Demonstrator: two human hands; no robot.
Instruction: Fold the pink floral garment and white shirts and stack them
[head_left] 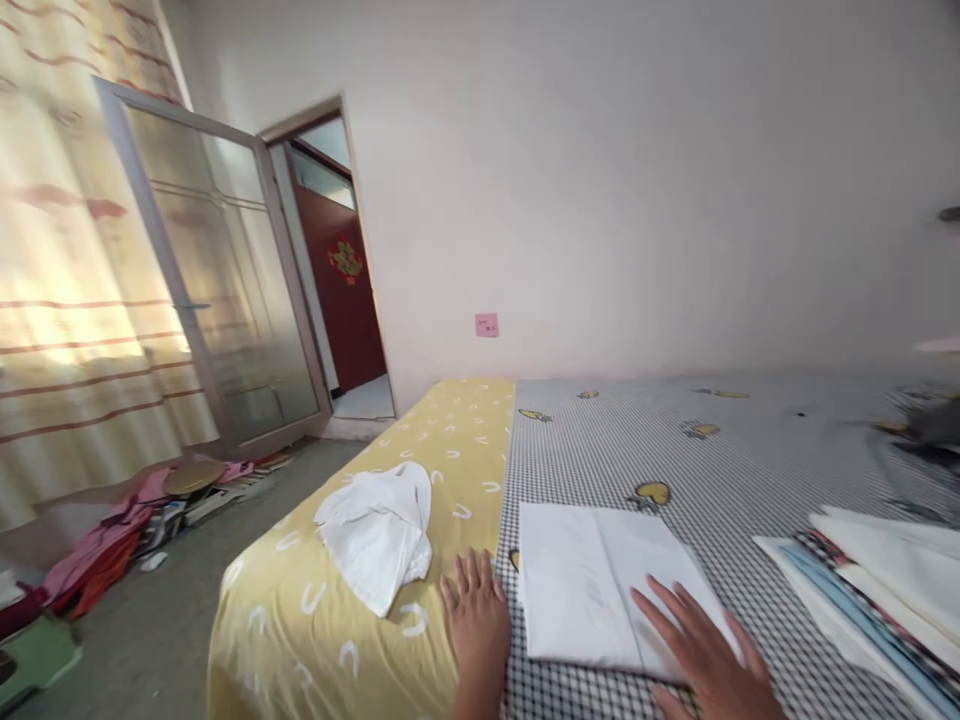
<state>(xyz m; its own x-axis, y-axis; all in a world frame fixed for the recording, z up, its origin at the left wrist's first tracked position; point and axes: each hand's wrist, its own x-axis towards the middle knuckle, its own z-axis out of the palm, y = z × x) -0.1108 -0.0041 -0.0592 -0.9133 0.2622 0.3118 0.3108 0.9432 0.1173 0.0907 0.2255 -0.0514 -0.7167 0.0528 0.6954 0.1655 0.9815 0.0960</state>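
My left hand lies flat on the yellow patterned cloth of the bed, fingers stretched forward, holding nothing. My right hand is spread over the right side of a folded white cloth, with the fingers apart. That cloth forms a neat rectangle on the black-and-white checked bedding. Left of my left hand, a crumpled white cloth rests on the yellow bedding, apart from the hand.
A stack of folded cloths lies at the right edge of the bed. Beyond the bed stands a white wall with a pink note. At left are an open glass door, a curtain and items piled on the floor.
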